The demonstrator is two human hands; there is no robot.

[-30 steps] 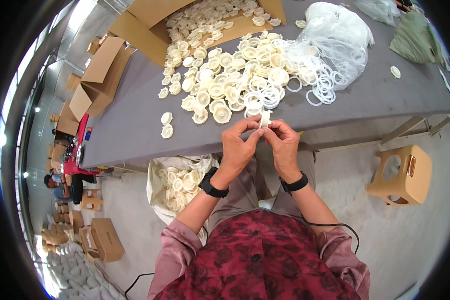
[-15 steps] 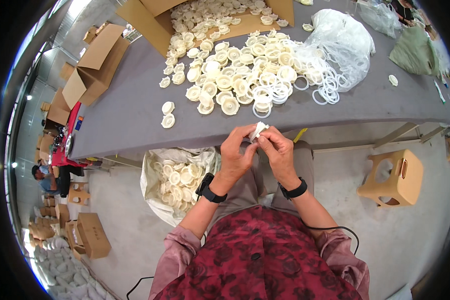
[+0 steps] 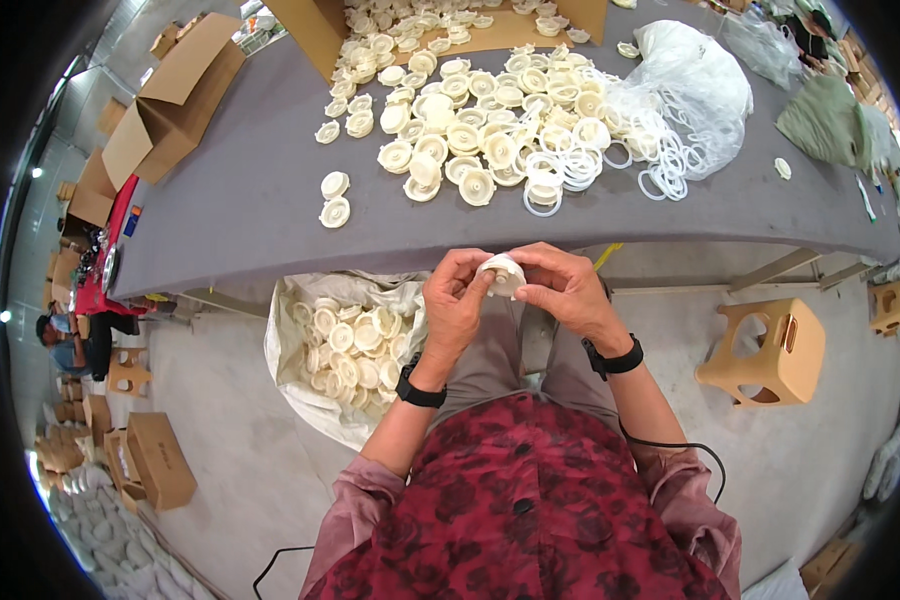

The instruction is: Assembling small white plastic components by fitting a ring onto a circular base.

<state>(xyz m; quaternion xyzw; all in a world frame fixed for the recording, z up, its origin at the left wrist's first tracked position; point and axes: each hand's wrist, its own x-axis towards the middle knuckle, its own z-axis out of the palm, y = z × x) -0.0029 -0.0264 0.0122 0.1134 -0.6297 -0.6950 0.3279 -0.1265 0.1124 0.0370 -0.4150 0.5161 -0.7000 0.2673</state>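
Between both hands, just off the table's front edge, I hold a round cream plastic cap (image 3: 503,272) with a small knob in its middle. My left hand (image 3: 457,300) pinches its left side with thumb and fingers. On its right side, my right hand (image 3: 567,290) grips the rim. Whether a ring is seated on the cap is too small to tell. Beyond my hands lies a pile of similar cream caps (image 3: 460,138) on the grey table (image 3: 260,190). Loose translucent white rings (image 3: 542,197) lie at the pile's right front, beside a clear plastic bag (image 3: 685,90).
A white sack (image 3: 288,375) holding more caps stands on the floor left of my legs. An open carton (image 3: 305,35) spills caps at the back. Two caps (image 3: 335,212) lie apart on the left. A tan stool (image 3: 770,355) stands at right.
The cap has turned so its round face and knob show. My right hand has moved slightly right and spread its grip. My view has shifted a little.
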